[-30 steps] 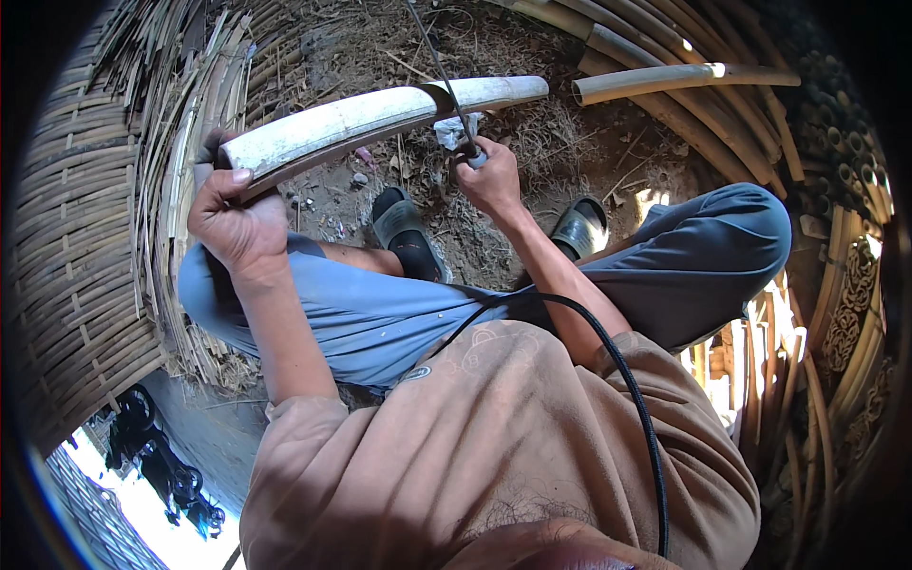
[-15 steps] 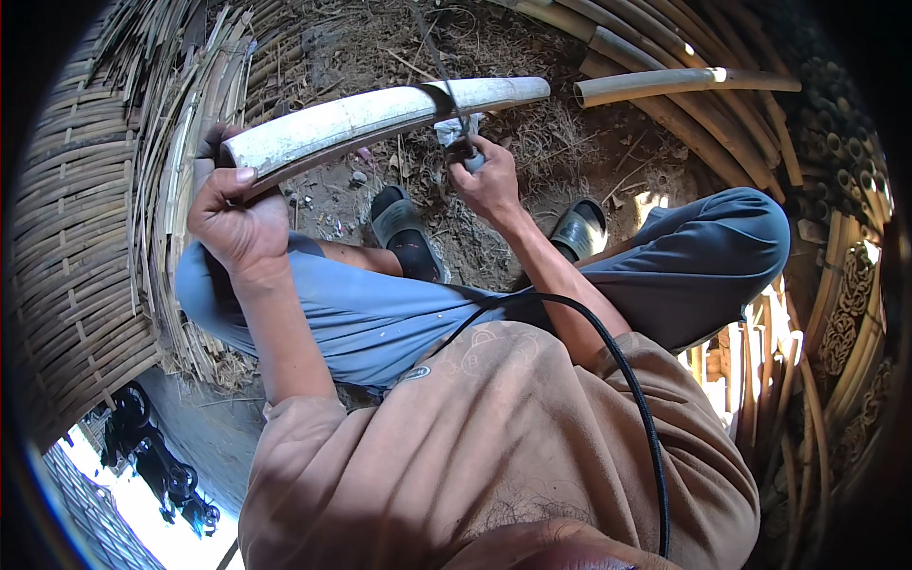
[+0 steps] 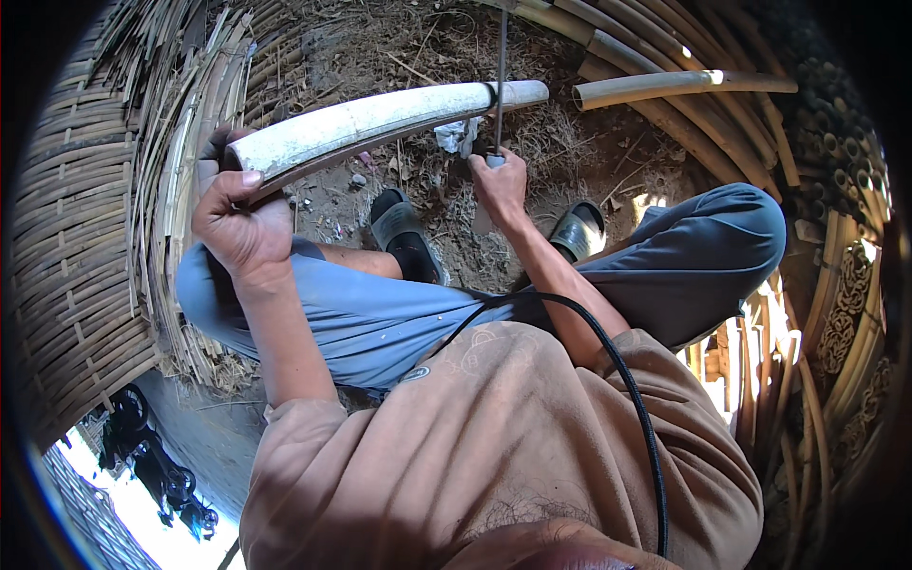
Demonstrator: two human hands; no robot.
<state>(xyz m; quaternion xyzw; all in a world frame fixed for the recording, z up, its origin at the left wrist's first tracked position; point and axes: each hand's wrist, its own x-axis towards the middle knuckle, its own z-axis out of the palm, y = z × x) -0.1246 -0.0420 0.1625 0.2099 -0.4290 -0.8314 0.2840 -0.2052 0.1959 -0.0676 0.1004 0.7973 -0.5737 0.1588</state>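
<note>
My left hand (image 3: 242, 209) is closed round the left end of a long split bamboo piece (image 3: 351, 119), thumb on its edge. The piece has a pale, whitish face and a brown lower edge, and lies slanted across in front of me, its far end toward the right. My right hand (image 3: 501, 185) grips the handle of a knife with a long, thin, dark blade (image 3: 503, 66). The blade points away from me and crosses the bamboo close to its right end. Whether it cuts into the bamboo or only rests against it, I cannot tell.
Another bamboo length (image 3: 684, 87) lies to the right, over several long bamboo poles (image 3: 655, 52). Woven bamboo panels (image 3: 81, 209) stand at the left. My sandalled feet (image 3: 404, 228) rest on ground strewn with dry scraps. A black cable (image 3: 617, 356) runs over my shirt.
My right hand and the knife have moved right along the bamboo, toward its far end, and the blade now stands more upright. The left hand and bamboo have barely shifted.
</note>
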